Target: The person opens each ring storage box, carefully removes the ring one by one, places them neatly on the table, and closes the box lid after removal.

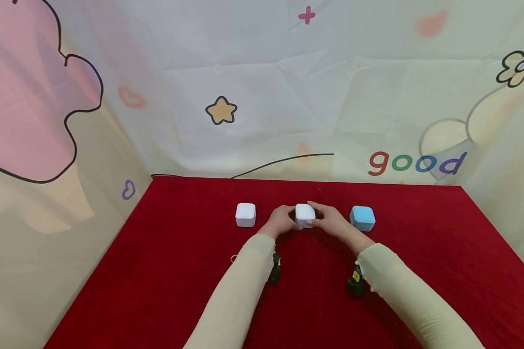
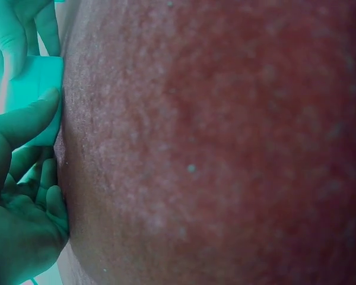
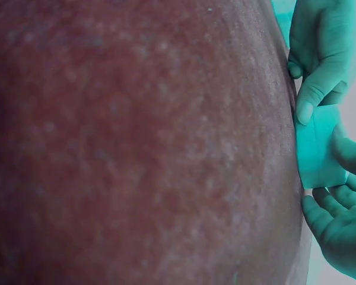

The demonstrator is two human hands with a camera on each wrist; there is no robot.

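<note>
A small white box (image 1: 304, 213) with rounded corners stands on the red cloth between both hands. From its left side, my left hand (image 1: 281, 221) grips it, thumb (image 2: 38, 114) across the front face. On the right side, my right hand (image 1: 332, 223) holds it too, thumb at the front and fingers reaching round behind. A faint line crosses the box's side (image 3: 317, 145) in the right wrist view, where colours are tinted teal. Another white box (image 1: 245, 214) sits to the left of the hands. Just beyond the right wrist is a light blue box (image 1: 362, 218).
The red cloth (image 1: 179, 271) covers the table. Behind it hangs a pale printed curtain (image 1: 262, 121) with a star and the word "good", which also runs along both sides. Dark wrist cameras (image 1: 355, 282) sit under the sleeves.
</note>
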